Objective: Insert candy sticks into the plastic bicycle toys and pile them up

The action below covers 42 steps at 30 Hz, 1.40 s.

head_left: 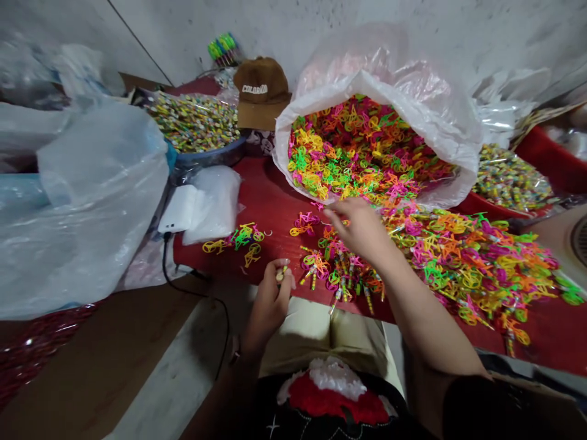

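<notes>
Near the front edge of the red table, my left hand [274, 293] is closed around a small yellow-patterned candy tube [280, 275], most of it hidden by the fingers. My right hand [360, 227] reaches over the table at the lip of a white sack [465, 177]. Its fingers are apart, and I see nothing held in them. Bright plastic toy bicycles [339, 174] in pink, orange, yellow and green fill the sack. Beneath and beside my right hand lie toy bicycles joined to candy tubes [477, 256], heaped towards the right. A few loose bicycles [243, 235] lie left of my left hand.
A blue basin [213, 153] of small candy tubes stands at the back left, beside a brown cap [263, 91]. A white power bank [181, 209] with a black cable rests on clear plastic bags [215, 201]. Large plastic bags [101, 165] crowd the left; a fan [575, 235] stands right.
</notes>
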Each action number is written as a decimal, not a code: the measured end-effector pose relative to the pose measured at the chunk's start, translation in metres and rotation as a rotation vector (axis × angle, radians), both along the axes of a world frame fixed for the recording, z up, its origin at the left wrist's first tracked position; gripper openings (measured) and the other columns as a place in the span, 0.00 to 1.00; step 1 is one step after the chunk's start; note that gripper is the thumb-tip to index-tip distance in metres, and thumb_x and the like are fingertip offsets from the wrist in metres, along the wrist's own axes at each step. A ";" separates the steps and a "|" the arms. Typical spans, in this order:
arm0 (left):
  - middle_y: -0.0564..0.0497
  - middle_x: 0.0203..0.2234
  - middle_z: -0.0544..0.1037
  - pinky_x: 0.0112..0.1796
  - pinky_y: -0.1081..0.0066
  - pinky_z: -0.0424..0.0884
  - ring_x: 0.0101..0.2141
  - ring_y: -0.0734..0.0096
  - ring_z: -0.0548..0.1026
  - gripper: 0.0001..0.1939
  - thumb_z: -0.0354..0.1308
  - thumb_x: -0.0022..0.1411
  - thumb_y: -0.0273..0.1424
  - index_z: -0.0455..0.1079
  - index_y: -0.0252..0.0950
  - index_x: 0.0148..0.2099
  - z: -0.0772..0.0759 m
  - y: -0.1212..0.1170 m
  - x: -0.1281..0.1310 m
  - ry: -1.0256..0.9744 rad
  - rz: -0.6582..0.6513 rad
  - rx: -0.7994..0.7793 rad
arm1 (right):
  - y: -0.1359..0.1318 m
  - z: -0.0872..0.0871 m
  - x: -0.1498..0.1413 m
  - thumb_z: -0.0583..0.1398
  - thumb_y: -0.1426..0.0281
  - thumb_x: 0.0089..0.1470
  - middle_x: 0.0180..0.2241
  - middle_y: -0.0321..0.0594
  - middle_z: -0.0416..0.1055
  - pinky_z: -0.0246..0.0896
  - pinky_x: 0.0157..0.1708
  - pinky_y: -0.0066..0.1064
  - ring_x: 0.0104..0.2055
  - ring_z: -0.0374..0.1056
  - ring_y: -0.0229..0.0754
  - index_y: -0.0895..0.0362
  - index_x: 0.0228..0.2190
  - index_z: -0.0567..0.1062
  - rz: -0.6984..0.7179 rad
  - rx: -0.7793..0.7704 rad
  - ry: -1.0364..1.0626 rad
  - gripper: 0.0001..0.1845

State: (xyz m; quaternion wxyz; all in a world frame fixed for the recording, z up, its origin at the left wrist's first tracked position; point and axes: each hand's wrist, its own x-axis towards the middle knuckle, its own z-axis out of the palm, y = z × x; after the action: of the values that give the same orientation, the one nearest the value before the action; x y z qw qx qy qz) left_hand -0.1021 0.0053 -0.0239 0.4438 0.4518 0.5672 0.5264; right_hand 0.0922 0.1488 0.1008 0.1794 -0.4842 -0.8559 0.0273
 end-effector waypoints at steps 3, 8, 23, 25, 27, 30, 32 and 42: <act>0.52 0.32 0.75 0.40 0.70 0.70 0.34 0.68 0.75 0.13 0.57 0.74 0.38 0.68 0.37 0.56 0.008 0.001 0.002 0.081 -0.009 0.064 | 0.026 -0.022 -0.052 0.59 0.76 0.67 0.44 0.55 0.83 0.66 0.53 0.38 0.50 0.77 0.53 0.60 0.43 0.85 0.177 -0.307 -0.304 0.12; 0.55 0.32 0.75 0.31 0.75 0.67 0.30 0.72 0.73 0.14 0.64 0.69 0.39 0.68 0.40 0.51 0.018 -0.004 0.002 0.007 0.164 0.067 | 0.055 -0.056 -0.086 0.67 0.78 0.58 0.47 0.61 0.83 0.69 0.49 0.36 0.51 0.79 0.57 0.63 0.46 0.84 0.142 -0.373 -0.346 0.13; 0.50 0.31 0.79 0.39 0.71 0.72 0.36 0.66 0.77 0.18 0.66 0.66 0.47 0.78 0.35 0.40 0.026 0.001 0.009 -0.151 0.143 0.058 | 0.015 -0.020 -0.044 0.69 0.68 0.58 0.34 0.39 0.79 0.63 0.33 0.29 0.32 0.72 0.38 0.63 0.51 0.78 0.075 -0.440 0.296 0.20; 0.51 0.28 0.77 0.36 0.71 0.71 0.33 0.68 0.75 0.20 0.65 0.66 0.48 0.77 0.35 0.35 0.026 0.007 0.014 -0.133 0.118 0.057 | 0.013 -0.022 -0.038 0.68 0.74 0.57 0.30 0.36 0.77 0.62 0.32 0.30 0.29 0.70 0.38 0.65 0.58 0.75 -0.034 -0.470 0.379 0.28; 0.52 0.26 0.76 0.34 0.72 0.69 0.30 0.69 0.72 0.22 0.64 0.66 0.50 0.75 0.35 0.33 0.025 0.013 0.019 -0.135 0.115 0.066 | 0.013 -0.025 -0.036 0.65 0.78 0.57 0.28 0.34 0.76 0.62 0.31 0.29 0.27 0.69 0.38 0.66 0.65 0.68 -0.097 -0.530 0.433 0.35; 0.52 0.26 0.74 0.34 0.72 0.68 0.29 0.71 0.70 0.24 0.63 0.66 0.53 0.72 0.36 0.31 0.020 0.020 0.023 -0.123 0.156 0.087 | 0.016 -0.028 -0.033 0.62 0.78 0.60 0.30 0.36 0.78 0.64 0.32 0.28 0.29 0.71 0.37 0.67 0.62 0.71 -0.072 -0.553 0.471 0.29; 0.53 0.26 0.73 0.34 0.72 0.67 0.29 0.71 0.69 0.26 0.61 0.67 0.54 0.70 0.37 0.31 0.014 0.023 0.022 -0.115 0.177 0.090 | 0.019 -0.027 -0.032 0.60 0.78 0.62 0.36 0.42 0.80 0.67 0.36 0.28 0.33 0.74 0.37 0.66 0.55 0.76 -0.039 -0.502 0.342 0.20; 0.58 0.26 0.66 0.30 0.76 0.64 0.26 0.77 0.63 0.22 0.60 0.71 0.53 0.67 0.38 0.42 -0.007 0.021 0.021 -0.183 0.191 0.081 | 0.034 -0.050 -0.081 0.75 0.71 0.51 0.51 0.64 0.80 0.70 0.52 0.45 0.55 0.77 0.64 0.63 0.48 0.81 -0.094 -0.574 -0.226 0.23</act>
State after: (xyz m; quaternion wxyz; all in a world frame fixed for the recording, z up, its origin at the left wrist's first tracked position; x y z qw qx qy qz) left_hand -0.0809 0.0259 -0.0314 0.4228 0.3636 0.5430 0.6278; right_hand 0.0114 0.1828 0.0506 -0.0599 -0.5539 -0.8045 0.2057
